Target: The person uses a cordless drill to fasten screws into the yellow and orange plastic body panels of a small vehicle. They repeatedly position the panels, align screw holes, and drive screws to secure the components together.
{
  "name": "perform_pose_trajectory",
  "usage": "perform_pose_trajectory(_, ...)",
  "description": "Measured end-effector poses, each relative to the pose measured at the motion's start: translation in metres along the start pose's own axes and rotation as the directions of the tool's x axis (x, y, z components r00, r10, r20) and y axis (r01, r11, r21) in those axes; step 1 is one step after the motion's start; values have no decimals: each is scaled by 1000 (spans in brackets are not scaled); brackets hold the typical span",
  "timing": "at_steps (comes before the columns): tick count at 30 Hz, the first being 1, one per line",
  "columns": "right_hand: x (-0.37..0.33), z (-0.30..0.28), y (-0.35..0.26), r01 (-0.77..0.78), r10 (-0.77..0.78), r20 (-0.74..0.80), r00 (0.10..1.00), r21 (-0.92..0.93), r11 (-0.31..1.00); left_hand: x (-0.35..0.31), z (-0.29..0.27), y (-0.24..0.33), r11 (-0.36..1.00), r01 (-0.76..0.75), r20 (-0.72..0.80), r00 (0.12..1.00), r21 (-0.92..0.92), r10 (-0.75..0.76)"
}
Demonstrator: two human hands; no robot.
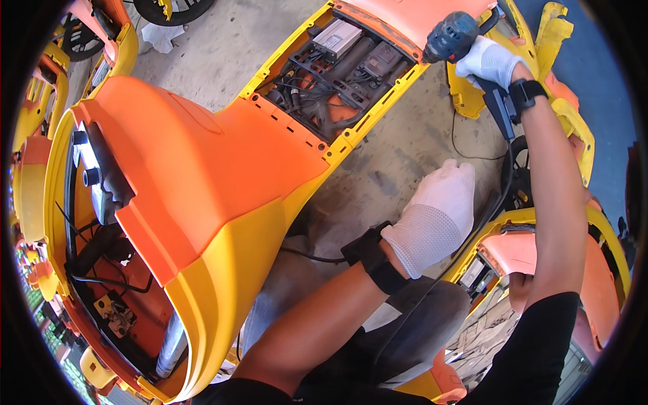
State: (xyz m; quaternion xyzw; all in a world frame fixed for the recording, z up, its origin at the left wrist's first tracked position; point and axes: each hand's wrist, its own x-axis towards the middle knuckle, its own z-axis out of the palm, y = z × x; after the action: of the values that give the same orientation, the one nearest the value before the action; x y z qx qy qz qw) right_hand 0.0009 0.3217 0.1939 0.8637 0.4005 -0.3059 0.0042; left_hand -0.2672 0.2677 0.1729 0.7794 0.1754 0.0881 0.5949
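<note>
My right hand (491, 62), in a white knit glove, grips a dark blue cordless drill (453, 37) at the upper right. The drill's front end is close to the yellow side edge of an orange and yellow scooter body (223, 155). My left hand (435, 209), gloved too, hangs beside the scooter over the floor. Its fingers are curled in, and whatever they may hold is hidden. An open bay (337, 74) in the scooter body shows a silver box (337, 38), wiring and dark frame tubes. Black bands wrap both my wrists.
Yellow plastic panels (550, 40) stand at the upper right. A second orange and yellow scooter body (520, 250) is close by on the right. More scooter parts line the left rim. A thin cable (466, 152) runs over the concrete floor (378, 169).
</note>
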Motion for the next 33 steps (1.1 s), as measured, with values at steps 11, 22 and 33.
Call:
perform_pose_trajectory(11,27,-4,-3,-45,57,70,996,-165,985,2,-9,3,998,51,52,997,24,-52)
perform_pose_trajectory(22,22,-3,8,-40,51,50,997,-193,980,3,-13,3,995,100,57,993,24,-102)
perform_pose_trajectory(33,28,-2,7,59,-30,81,996,-396,916,2,-14,1,997,76,59,995,26,-78)
